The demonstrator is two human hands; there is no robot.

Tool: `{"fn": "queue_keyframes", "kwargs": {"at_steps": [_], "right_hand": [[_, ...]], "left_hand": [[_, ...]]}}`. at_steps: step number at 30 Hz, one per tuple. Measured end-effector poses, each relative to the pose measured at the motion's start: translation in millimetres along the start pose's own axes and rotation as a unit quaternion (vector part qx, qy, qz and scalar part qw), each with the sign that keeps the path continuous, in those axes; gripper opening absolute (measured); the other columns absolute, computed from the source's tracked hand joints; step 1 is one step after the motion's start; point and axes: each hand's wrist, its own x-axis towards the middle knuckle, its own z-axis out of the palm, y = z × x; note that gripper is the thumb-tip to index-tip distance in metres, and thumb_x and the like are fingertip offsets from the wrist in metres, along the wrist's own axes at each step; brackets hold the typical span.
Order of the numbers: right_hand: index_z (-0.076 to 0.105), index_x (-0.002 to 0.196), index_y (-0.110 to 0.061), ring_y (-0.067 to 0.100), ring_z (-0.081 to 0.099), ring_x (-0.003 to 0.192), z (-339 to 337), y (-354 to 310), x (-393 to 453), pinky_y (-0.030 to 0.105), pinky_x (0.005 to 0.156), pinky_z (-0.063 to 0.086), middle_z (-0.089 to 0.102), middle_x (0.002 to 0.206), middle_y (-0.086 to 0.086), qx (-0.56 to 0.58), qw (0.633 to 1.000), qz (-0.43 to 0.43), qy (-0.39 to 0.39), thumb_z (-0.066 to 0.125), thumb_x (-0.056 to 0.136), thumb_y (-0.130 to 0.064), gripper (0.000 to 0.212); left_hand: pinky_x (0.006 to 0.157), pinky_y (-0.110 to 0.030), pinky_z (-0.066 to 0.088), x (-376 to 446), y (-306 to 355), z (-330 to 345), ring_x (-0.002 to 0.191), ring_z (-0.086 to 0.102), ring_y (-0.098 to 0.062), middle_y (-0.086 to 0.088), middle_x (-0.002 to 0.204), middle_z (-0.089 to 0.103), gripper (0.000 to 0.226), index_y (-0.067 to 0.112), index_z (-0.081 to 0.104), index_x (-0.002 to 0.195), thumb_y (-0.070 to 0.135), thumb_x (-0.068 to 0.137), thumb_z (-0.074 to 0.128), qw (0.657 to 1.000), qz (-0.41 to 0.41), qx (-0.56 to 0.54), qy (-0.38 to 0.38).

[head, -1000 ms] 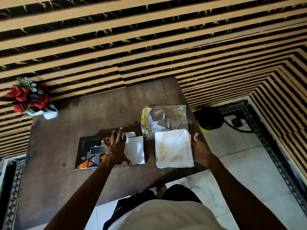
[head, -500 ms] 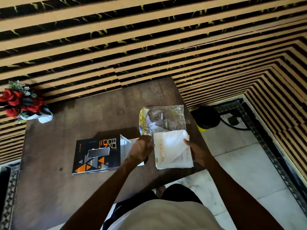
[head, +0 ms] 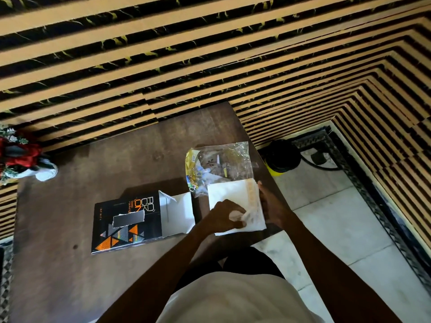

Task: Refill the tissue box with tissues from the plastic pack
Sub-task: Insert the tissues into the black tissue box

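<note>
We have the tissue stack (head: 233, 197) out of the plastic pack (head: 224, 164), lying on the worktop (head: 70, 264) just right of the tissue box (head: 127, 226), whose end flap stands open. Our left hand (head: 225, 216) fingers curl onto the stack; our right hand (head: 271, 206) steadies its edge, its fingers mostly hidden. Loading remains.

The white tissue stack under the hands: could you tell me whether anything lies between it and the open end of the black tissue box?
Nothing visible does. The white tissue stack and the black cardboard tissue box are separated only by bare brown wooden table. The box's white end flaps are folded open toward the stack. The crumpled clear plastic pack lies behind.
</note>
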Motion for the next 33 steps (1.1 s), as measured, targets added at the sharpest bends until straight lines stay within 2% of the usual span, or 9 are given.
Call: {"fn": "queue_keyframes", "kwargs": {"at_steps": [3, 5, 8, 14, 19, 23, 27, 30, 33], "right_hand": [[0.063, 0.114, -0.021, 0.031, 0.061, 0.106, 4.3, -4.1, -6.4, 0.053, 0.089, 0.052, 0.067, 0.112, 0.010, -0.011, 1.000, 0.015, -0.023, 0.066, 0.078, -0.062, 0.055], [0.062, 0.120, -0.021, 0.032, 0.058, 0.114, 4.1, -2.2, -4.7, 0.057, 0.102, 0.045, 0.066, 0.120, 0.009, -0.085, 0.996, 0.012, -0.004, 0.082, 0.059, -0.061, 0.076], [0.054, 0.127, -0.014, 0.032, 0.056, 0.118, 7.3, 1.0, -3.6, 0.056, 0.105, 0.044, 0.061, 0.123, 0.009, -0.171, 0.984, -0.026, 0.028, 0.083, 0.069, -0.043, 0.071], [0.054, 0.124, -0.011, 0.030, 0.061, 0.109, 8.4, 1.6, -6.8, 0.052, 0.098, 0.050, 0.064, 0.120, 0.010, -0.177, 0.984, -0.007, -0.001, 0.076, 0.080, -0.027, 0.052], [0.049, 0.130, -0.013, 0.016, 0.065, 0.084, 8.5, 3.7, -15.4, 0.035, 0.064, 0.057, 0.066, 0.099, 0.003, -0.191, 0.981, -0.040, -0.017, 0.066, 0.089, -0.017, 0.045], [0.049, 0.135, -0.012, 0.022, 0.064, 0.092, 9.7, 2.6, -35.2, 0.034, 0.064, 0.054, 0.065, 0.116, 0.010, -0.197, 0.975, -0.099, -0.006, 0.063, 0.091, -0.012, 0.046], [0.048, 0.134, -0.009, 0.019, 0.068, 0.098, 23.4, -8.0, -49.1, 0.035, 0.083, 0.058, 0.061, 0.129, 0.017, -0.087, 0.986, -0.140, -0.040, 0.072, 0.084, -0.016, 0.055], [0.035, 0.144, 0.004, 0.033, 0.053, 0.126, 94.6, -12.3, -54.3, 0.039, 0.104, 0.045, 0.048, 0.142, 0.023, 0.063, 0.970, -0.119, 0.201, 0.047, 0.100, -0.017, 0.050], [0.020, 0.150, 0.003, 0.034, 0.031, 0.143, 151.7, -12.2, -46.8, 0.042, 0.117, 0.024, 0.025, 0.157, 0.021, 0.147, 0.934, -0.131, 0.298, 0.025, 0.106, -0.015, 0.048]], "left_hand": [[0.108, -0.035, 0.038, -3.0, -13.3, 13.4, 0.127, 0.043, -0.019, -0.001, 0.135, 0.053, 0.055, 0.032, 0.065, 0.113, 0.065, 0.068, 0.063, 0.997, 0.021, 0.077, -0.005], [0.110, -0.045, 0.036, -5.5, -10.8, 14.5, 0.132, 0.037, -0.027, -0.004, 0.143, 0.044, 0.050, 0.028, 0.063, 0.115, 0.058, 0.075, 0.064, 0.991, 0.038, 0.125, -0.014], [0.112, -0.046, 0.033, -8.5, -11.0, 13.7, 0.135, 0.033, -0.028, -0.006, 0.146, 0.041, 0.036, 0.022, 0.066, 0.112, 0.043, 0.081, 0.066, 0.991, 0.048, 0.126, -0.019], [0.103, -0.008, 0.030, -14.5, -18.1, 7.6, 0.124, 0.052, -0.026, -0.015, 0.128, 0.060, 0.016, 0.004, 0.070, 0.099, 0.013, 0.087, 0.065, 0.999, 0.038, 0.024, 0.015], [0.085, -0.008, 0.046, -40.9, -4.2, -35.4, 0.100, 0.063, -0.018, 0.004, 0.098, 0.071, 0.015, 0.016, 0.072, 0.087, 0.007, 0.082, 0.060, 0.993, -0.008, -0.077, 0.090], [0.086, -0.034, 0.051, -72.2, -31.1, -87.2, 0.097, 0.061, -0.025, -0.005, 0.103, 0.069, 0.019, 0.017, 0.071, 0.090, 0.008, 0.078, 0.059, 0.941, -0.001, 0.099, 0.324], [0.106, -0.062, 0.033, -100.9, -72.9, -124.1, 0.129, 0.039, -0.042, -0.013, 0.135, 0.049, 0.031, 0.023, 0.070, 0.099, 0.016, 0.070, 0.075, 0.910, -0.124, 0.244, 0.310], [0.110, -0.069, 0.013, -114.6, -95.4, -134.2, 0.144, 0.018, -0.045, -0.013, 0.153, 0.033, 0.046, 0.031, 0.069, 0.108, 0.031, 0.064, 0.081, 0.907, -0.112, 0.314, 0.257], [0.113, -0.070, 0.008, -113.8, -97.6, -133.2, 0.149, 0.005, -0.039, -0.012, 0.160, 0.018, 0.048, 0.035, 0.065, 0.116, 0.040, 0.070, 0.075, 0.918, -0.089, 0.323, 0.212]]}}
